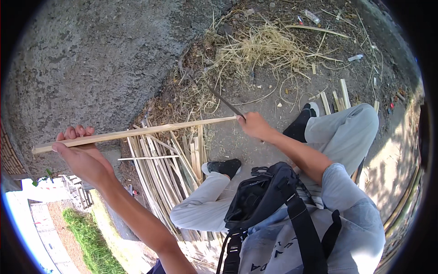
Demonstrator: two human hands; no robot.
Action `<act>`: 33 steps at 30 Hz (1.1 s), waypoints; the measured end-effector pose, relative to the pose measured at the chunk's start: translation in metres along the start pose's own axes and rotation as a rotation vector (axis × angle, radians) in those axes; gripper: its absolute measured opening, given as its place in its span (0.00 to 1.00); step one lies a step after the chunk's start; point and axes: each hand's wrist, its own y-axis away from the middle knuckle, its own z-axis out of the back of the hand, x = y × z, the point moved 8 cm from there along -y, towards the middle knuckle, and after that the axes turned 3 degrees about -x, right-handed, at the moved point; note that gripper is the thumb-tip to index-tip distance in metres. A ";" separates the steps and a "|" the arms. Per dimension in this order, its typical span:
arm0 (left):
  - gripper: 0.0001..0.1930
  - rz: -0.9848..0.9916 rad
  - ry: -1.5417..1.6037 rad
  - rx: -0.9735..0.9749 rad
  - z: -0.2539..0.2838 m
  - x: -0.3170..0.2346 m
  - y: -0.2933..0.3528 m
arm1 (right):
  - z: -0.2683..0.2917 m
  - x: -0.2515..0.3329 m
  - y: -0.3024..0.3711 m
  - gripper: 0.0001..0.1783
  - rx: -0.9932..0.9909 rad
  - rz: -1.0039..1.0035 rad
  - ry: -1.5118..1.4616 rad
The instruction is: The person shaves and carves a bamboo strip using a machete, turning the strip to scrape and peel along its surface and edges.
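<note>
A long pale split-bamboo strip (155,129) spans the left and middle of the view, rising slightly toward its right end. Near its left end my left hand (85,157) grips it, thumb in front and fingertips curled up behind. My right hand (255,125) is closed around the handle of a knife (226,103), whose dark blade points up and to the left. The strip's thin right end reaches the fingers of my right hand, close to the base of the blade. Whether those fingers also pinch the strip is hidden.
Beneath the strip lies a pile of split bamboo pieces (157,171), left of my feet. Curly shavings (262,48) are heaped ahead, beside a rough grey concrete slab (105,59). More short pieces (344,93) stand by my right leg. A black bag (262,196) hangs at my waist.
</note>
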 end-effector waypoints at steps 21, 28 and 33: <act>0.17 -0.135 0.349 -0.091 -0.056 -0.016 0.018 | 0.086 0.217 0.065 0.23 -0.070 0.411 -0.197; 0.18 -0.116 0.453 -0.017 -0.059 -0.013 0.036 | 0.025 0.064 0.038 0.21 0.047 0.059 0.000; 0.16 -0.256 0.422 -0.046 -0.052 -0.024 0.031 | 0.072 0.183 0.063 0.21 0.113 0.149 -0.145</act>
